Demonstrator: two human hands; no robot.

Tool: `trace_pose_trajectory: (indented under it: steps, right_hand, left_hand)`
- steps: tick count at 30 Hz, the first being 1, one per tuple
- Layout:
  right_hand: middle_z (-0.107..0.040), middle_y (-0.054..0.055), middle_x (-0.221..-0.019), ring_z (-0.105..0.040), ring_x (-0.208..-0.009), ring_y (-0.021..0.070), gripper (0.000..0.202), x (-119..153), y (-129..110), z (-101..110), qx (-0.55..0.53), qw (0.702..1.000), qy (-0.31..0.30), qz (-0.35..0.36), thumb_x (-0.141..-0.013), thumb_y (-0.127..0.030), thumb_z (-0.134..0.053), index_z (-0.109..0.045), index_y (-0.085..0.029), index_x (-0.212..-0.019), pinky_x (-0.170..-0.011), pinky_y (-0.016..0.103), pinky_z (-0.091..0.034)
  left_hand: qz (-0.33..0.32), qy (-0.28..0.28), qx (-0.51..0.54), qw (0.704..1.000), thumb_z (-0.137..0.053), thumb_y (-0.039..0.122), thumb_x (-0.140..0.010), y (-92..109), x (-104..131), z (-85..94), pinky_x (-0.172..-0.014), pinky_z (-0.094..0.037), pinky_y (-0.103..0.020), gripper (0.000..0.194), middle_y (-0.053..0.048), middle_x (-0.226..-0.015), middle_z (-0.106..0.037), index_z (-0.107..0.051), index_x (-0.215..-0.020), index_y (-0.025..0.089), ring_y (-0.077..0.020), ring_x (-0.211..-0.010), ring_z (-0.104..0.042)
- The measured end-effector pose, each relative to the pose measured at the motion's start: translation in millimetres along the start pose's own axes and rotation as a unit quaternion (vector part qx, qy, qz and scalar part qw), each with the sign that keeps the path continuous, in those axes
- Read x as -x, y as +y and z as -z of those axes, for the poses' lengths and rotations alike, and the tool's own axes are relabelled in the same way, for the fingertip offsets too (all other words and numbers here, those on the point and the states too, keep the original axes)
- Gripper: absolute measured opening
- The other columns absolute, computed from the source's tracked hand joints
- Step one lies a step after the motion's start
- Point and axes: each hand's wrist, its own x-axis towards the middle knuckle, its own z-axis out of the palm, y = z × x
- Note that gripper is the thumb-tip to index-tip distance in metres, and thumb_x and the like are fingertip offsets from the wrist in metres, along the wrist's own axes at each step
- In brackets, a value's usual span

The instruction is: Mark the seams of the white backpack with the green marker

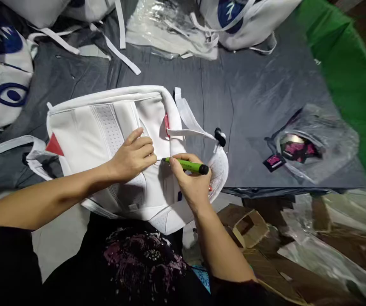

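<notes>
Work is midway, I judge: your left hand (134, 156) presses flat, fingers loose, on the white padded fabric backpack (106, 127), your right hand (191, 180) is clamped around the green plastic marker pen (185, 165), its tip on the panel, no mark visible yet.

The person wears a black short-sleeved top — its sleeves end above the elbows, leaving both forearms bare. Across the chest runs a dark pink, glittery floral print with small pale beads or sequins at its middle. A strip of bright blue patterned fabric shows beneath — at the lower hem. Both hands are bare — no rings, watch or gloves visible.

Green marker (185, 165); white backpack (106, 127)
</notes>
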Motion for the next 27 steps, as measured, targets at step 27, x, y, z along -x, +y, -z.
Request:
trace_pose_trajectory:
  steps: [27]
  right_hand:
    - [-0.068,-0.001,-0.065,-0.059,-0.056,0.0138,0.022,-10,13,-7,0.009,0.999,0.034,-0.013,-0.083,-0.040,-0.072,-0.071,-0.019,-0.078,-0.055,0.028,-0.047]
  left_hand:
    - [0.011,-0.023,0.018,1.000,-0.048,0.017,-0.098,0,4,-9.7,-0.121,-0.035,-0.043,0.022,0.002,-0.083,-0.061,-0.062,-0.080,0.021,-0.0144,-0.102,-0.056]
